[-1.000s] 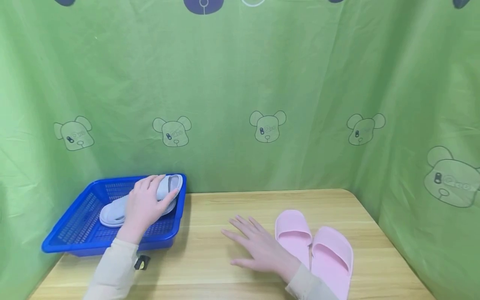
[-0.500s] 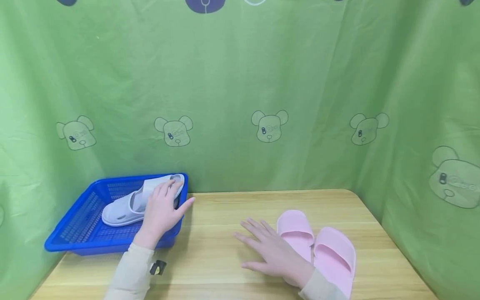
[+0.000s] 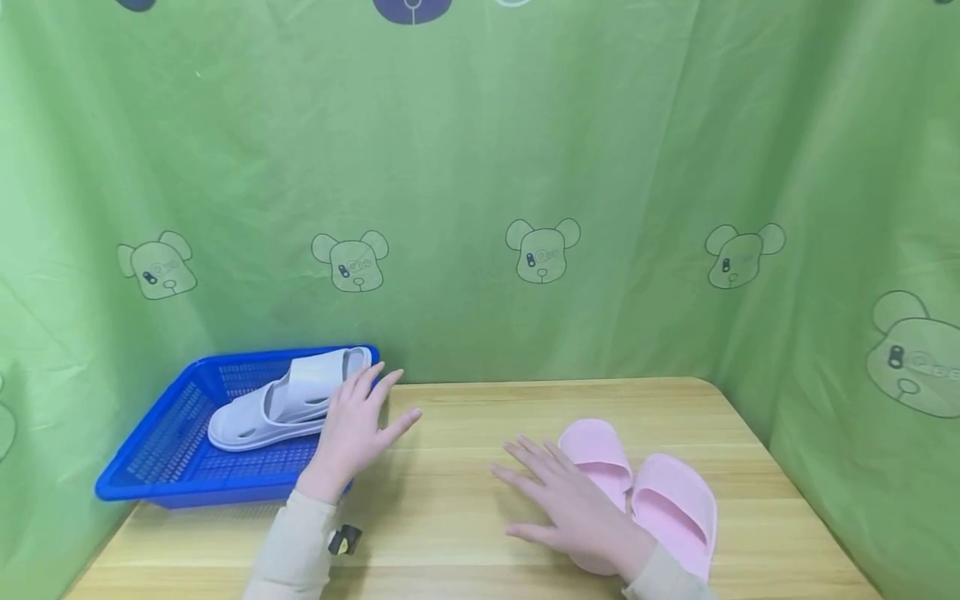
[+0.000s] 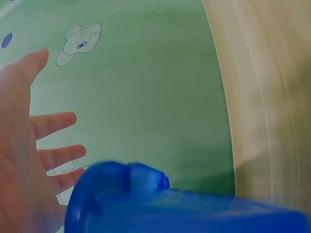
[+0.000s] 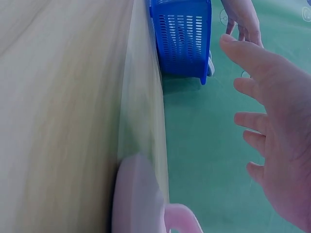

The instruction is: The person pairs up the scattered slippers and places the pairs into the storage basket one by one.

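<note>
A pair of pale grey slippers point(image 3: 258, 415) lies in the blue plastic basket point(image 3: 161, 417) at the left of the table. My left hand point(image 3: 351, 433) is spread over the basket's right rim, holding nothing, and overlaps part of the slippers in the head view. In the left wrist view its fingers point(image 4: 56, 124) extend above the blue rim. To the right, a pair of pink slippers point(image 3: 678, 504) lies side by side on the table. Just left of them hovers my right hand point(image 3: 573, 508), fingers extended and holding nothing; its forearm hides part of the left pink slipper.
The wooden table point(image 3: 450, 467) has a rounded far right corner. A green curtain point(image 3: 465, 167) with bear-head prints hangs behind it and along both sides. A small black object point(image 3: 345, 540) shows beside the left sleeve.
The left hand has let go of the grey slippers, leaving them in the basket, and has moved right with its fingers spread. The right hand has shifted slightly right, staying open.
</note>
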Tool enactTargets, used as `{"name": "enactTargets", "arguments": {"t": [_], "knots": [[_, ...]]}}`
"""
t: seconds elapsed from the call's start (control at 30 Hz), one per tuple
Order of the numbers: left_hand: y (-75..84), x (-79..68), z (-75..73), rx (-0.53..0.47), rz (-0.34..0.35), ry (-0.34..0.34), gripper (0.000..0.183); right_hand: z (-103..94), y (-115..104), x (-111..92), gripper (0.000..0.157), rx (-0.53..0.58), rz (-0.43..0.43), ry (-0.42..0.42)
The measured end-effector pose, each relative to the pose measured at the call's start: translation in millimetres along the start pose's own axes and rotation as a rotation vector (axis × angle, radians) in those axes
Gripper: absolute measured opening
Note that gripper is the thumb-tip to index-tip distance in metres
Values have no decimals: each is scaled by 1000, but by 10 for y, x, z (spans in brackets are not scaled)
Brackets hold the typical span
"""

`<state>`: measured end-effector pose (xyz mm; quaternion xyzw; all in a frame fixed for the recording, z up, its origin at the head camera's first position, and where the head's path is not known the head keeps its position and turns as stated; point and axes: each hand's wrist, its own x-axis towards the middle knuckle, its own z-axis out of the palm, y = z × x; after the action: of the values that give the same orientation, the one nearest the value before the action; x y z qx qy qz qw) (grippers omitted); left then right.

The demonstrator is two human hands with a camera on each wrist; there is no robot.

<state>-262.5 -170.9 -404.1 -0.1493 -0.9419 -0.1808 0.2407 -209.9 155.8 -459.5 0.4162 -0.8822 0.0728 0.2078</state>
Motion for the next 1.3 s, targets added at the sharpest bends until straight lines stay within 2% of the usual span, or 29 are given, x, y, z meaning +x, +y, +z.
{"name": "enactTargets", "arguments": {"t": [0.37, 0.67, 0.93, 1.3], "knots": [[173, 8, 158, -52, 25, -48, 70, -10, 125, -209, 75, -18, 52, -13], [256, 9, 283, -65, 57, -77, 69, -17, 257, -362, 75, -94, -16, 69], [350, 15, 374, -82, 89, -98, 69, -60, 297, -497, 74, -79, 37, 55], [499, 43, 512, -69, 121, -172, 72, -139, 408, -688, 67, -105, 32, 31]]}}
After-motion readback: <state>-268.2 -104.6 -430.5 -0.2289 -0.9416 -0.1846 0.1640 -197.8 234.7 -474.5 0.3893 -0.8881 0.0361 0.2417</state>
